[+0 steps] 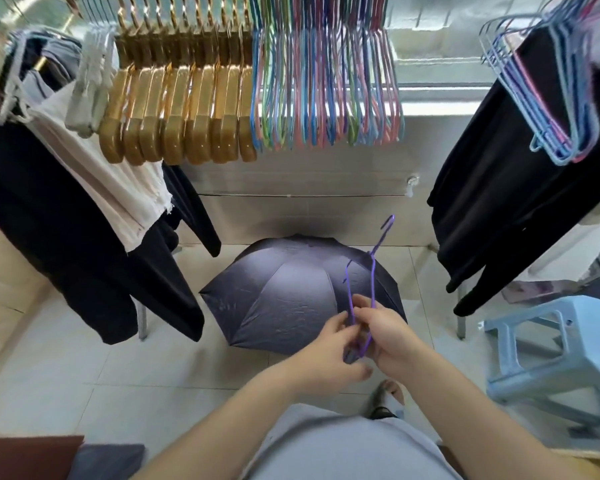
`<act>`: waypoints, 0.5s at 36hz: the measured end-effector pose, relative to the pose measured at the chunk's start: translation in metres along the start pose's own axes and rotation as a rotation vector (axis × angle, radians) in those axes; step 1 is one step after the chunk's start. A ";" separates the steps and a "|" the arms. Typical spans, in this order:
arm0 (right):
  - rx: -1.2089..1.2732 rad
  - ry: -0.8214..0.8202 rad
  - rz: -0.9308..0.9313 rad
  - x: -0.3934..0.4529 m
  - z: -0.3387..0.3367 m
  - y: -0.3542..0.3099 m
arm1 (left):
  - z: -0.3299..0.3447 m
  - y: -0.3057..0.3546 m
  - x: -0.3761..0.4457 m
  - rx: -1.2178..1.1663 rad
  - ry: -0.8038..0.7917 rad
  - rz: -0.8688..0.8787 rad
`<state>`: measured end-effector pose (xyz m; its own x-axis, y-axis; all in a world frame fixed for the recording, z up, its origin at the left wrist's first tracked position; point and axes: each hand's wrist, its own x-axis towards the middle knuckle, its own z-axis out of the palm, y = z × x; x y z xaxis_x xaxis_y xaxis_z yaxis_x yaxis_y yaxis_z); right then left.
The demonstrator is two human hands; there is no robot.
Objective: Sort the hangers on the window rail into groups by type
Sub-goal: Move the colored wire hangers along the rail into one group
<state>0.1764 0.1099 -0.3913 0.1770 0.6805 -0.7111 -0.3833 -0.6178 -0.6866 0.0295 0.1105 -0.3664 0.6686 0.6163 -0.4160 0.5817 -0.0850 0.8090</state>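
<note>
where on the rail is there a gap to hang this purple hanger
Free stretch of rail: between the colored wire hangers and the bunch over the black garment. Crowded: gold hangers pack tight against the wire ones. Both hands hold the purple hanger.

One purple hanger (pixel 371 282), one open umbrella (pixel 291 292), one blue stool (pixel 561 355), two hands.

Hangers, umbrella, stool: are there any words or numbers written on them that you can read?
None: no word, number, brand or sign can be read in the head view.
The purple hanger held by the left hand and right hand is plain.
The gold hangers, coloured wire hangers, umbrella and blue stool show no lettering.
</note>
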 end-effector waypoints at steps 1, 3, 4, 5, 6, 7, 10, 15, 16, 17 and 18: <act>-0.046 0.035 -0.019 0.002 -0.006 -0.001 | -0.004 0.004 0.000 0.039 -0.012 0.020; -0.116 0.087 -0.050 0.004 -0.018 -0.009 | -0.016 0.012 0.001 0.092 0.008 0.048; -0.140 0.099 -0.059 0.003 -0.023 -0.015 | -0.024 0.018 0.001 0.120 0.031 0.050; -0.162 0.116 -0.076 0.002 -0.028 -0.025 | -0.033 0.025 0.004 0.136 0.056 0.041; -0.194 0.130 -0.100 0.000 -0.031 -0.036 | -0.042 0.030 0.006 0.130 0.085 0.043; -0.223 0.147 -0.139 -0.003 -0.034 -0.051 | -0.054 0.041 0.008 0.114 0.114 0.074; -0.344 0.208 -0.308 -0.014 -0.048 -0.108 | -0.099 0.084 0.017 0.104 0.258 0.193; -0.456 0.333 -0.579 -0.050 -0.062 -0.193 | -0.161 0.160 0.014 0.187 0.456 0.338; -0.461 0.346 -0.628 -0.058 -0.065 -0.207 | -0.169 0.172 0.013 0.187 0.470 0.351; -0.471 0.352 -0.662 -0.065 -0.066 -0.217 | -0.176 0.180 0.012 0.188 0.486 0.352; -0.482 0.360 -0.694 -0.071 -0.070 -0.230 | -0.183 0.191 0.012 0.200 0.507 0.358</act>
<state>0.3154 0.1759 -0.1939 0.5286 0.8464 -0.0645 0.3196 -0.2688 -0.9086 0.0636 0.2455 -0.1412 0.5640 0.8116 0.1524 0.4710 -0.4677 0.7479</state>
